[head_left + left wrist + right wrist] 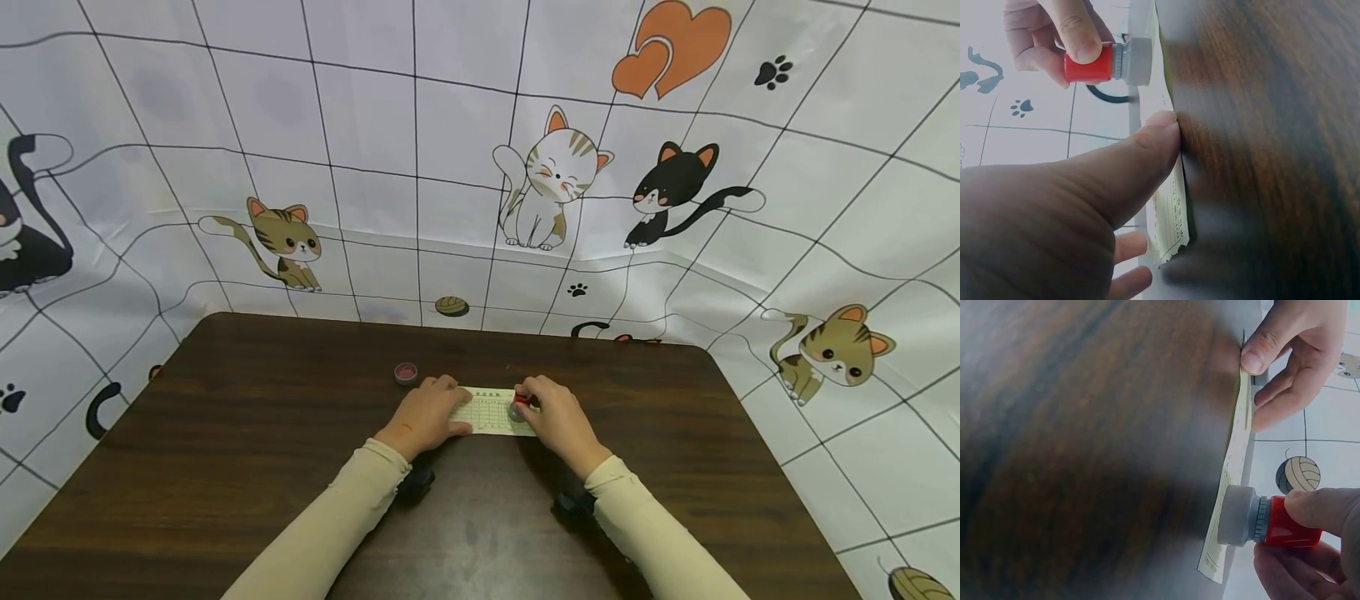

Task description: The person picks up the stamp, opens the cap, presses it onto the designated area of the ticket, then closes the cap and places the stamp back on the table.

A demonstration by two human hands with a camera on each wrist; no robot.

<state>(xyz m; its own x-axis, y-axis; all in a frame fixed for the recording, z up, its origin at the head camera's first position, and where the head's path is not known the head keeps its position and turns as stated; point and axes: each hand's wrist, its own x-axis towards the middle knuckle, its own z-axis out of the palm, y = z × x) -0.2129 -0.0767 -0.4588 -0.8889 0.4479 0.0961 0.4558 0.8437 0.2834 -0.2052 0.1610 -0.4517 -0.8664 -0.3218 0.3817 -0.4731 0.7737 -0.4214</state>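
Note:
A pale yellow receipt pad [491, 410] with a printed grid lies on the brown table. My left hand [426, 417] rests on its left end; in the left wrist view the extended thumb [1157, 134] presses the near edge. My right hand [558, 418] pinches the red handle [1288, 525] of a stamp between thumb and fingers. The stamp's round grey base [1236, 515] faces down at the right part of the paper and appears to touch it in the right wrist view. Its underside is hidden.
A small round container of red ink [406, 373] stands on the table [300, 400], beyond the left hand. Behind the table hangs a white cloth [375, 200] with cats and grid lines. Dark wrist devices [573, 505] sit under the forearms.

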